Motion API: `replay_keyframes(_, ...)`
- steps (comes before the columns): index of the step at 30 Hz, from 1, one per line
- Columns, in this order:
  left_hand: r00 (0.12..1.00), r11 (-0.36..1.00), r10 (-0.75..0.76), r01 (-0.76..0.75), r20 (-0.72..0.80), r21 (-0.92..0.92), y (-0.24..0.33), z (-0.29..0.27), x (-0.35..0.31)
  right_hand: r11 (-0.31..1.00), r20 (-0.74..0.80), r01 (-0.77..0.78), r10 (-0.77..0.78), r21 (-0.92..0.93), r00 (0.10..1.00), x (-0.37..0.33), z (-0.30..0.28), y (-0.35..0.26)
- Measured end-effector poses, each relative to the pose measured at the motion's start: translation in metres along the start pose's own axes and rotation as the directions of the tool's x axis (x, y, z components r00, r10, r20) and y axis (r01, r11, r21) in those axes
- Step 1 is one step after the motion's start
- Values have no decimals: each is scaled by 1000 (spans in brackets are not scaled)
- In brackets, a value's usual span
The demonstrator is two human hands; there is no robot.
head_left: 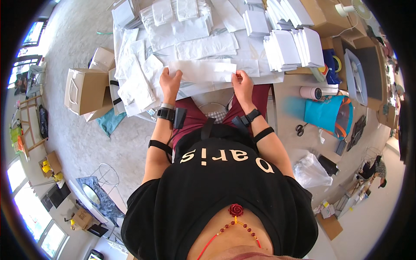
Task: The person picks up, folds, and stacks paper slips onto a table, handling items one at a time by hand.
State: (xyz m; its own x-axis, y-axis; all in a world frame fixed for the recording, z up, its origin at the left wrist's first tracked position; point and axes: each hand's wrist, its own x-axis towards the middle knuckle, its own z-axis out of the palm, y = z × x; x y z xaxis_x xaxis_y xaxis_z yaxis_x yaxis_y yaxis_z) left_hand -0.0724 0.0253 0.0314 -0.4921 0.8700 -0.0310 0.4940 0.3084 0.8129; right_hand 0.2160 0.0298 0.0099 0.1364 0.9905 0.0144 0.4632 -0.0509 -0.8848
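Holding one strip [201, 70], two hands [170, 81] [243, 85]

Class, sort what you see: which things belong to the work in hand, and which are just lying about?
Likely part of the work:
White strip, its ends in the left fingers and right fingers
Thin white pieces on the table
White stacks on the right

Apparently just lying about:
Black scissors
Turquoise bag
Pink cylinder
Clear plastic bag
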Motion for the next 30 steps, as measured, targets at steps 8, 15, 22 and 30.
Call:
replay_keyframes(8,991,979,-124,115,-45,-166,-16,0,7,1000,-25,-22,22,-11,999,22,11,-17)
replay_keyframes(15,992,999,-50,49,-112,-11,-7,1,-3,977,-3,-10,10,-213,1000,24,11,-14)
replay_keyframes(22,991,1000,14,-13,-134,7,-2,-1,-10,960,0,-16,17,-279,1000,22,10,-20)
replay_keyframes(30,988,997,61,-53,-142,58,1,-1,-12,954,8,-21,24,-298,1000,22,10,-18)
